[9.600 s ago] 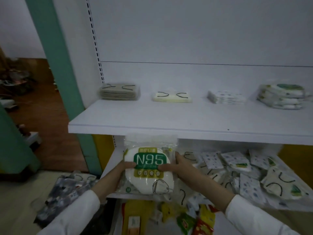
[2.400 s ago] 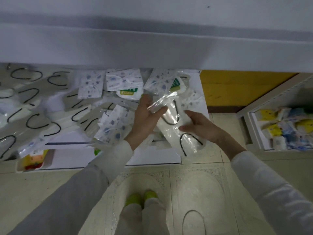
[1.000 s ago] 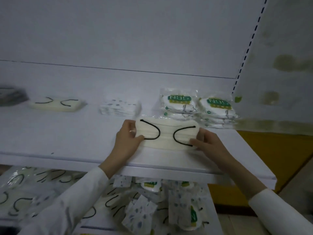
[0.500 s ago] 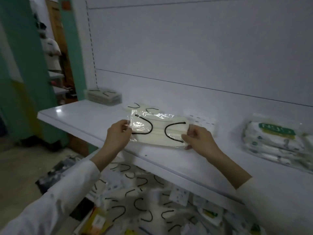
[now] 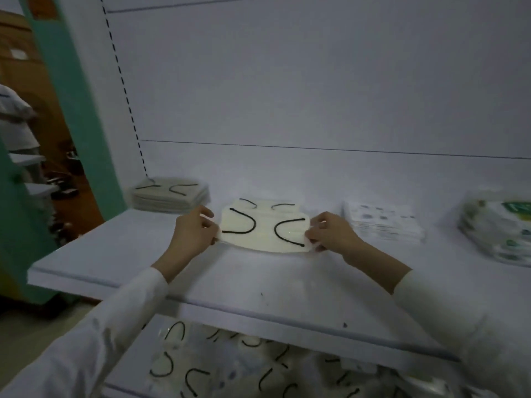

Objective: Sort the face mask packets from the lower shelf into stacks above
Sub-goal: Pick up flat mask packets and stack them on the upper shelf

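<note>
White upper shelf [image 5: 115, 262] spans the view; loose mask packets [image 5: 230, 369] crowd the level beneath it at 6 o'clock. A cream mask packet [image 5: 264, 234] is at centre, just before the cream stack [image 5: 267, 203] at its 12 o'clock. Left hand [image 5: 192, 234] pinches its 9 o'clock edge, right hand [image 5: 330, 235] its 3 o'clock edge.

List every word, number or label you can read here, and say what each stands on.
No text is legible.
The green label on the right-hand packet stack: too blurred to read.
The patterned packet stack: blurred dots only, no words can be made out.
The cream packet: black ear loops, no print visible.
</note>
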The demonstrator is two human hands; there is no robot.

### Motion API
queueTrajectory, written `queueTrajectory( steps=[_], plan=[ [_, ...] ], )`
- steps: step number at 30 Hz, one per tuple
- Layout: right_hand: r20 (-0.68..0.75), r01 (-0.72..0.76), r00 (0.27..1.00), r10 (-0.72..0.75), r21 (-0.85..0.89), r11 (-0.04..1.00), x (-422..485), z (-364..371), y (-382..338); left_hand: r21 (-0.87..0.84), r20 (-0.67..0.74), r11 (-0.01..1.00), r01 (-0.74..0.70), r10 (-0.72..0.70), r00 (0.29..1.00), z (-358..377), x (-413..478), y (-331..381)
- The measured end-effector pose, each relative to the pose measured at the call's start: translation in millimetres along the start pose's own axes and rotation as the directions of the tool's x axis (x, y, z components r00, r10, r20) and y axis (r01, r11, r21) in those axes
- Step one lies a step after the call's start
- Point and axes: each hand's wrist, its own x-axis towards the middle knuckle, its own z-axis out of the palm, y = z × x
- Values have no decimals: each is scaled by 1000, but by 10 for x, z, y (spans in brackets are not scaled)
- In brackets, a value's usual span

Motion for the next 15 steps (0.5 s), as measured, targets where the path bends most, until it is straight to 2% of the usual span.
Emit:
queueTrajectory(
  steps=[5,10,15],
  plan=[
    [-166,21,985,-41,-118,993,611,46,-140,105,-5,988,-117,118,993,177,753,37],
    [-251,10,965,-68,-225,974,1018,194,-166,155,43,980,-125,120,992,330,1235,-95],
    [-317,-6,941,-122,-374,928,1136,358,-170,244,106,944,-220,200,974,430,1408,-229]
  ],
)
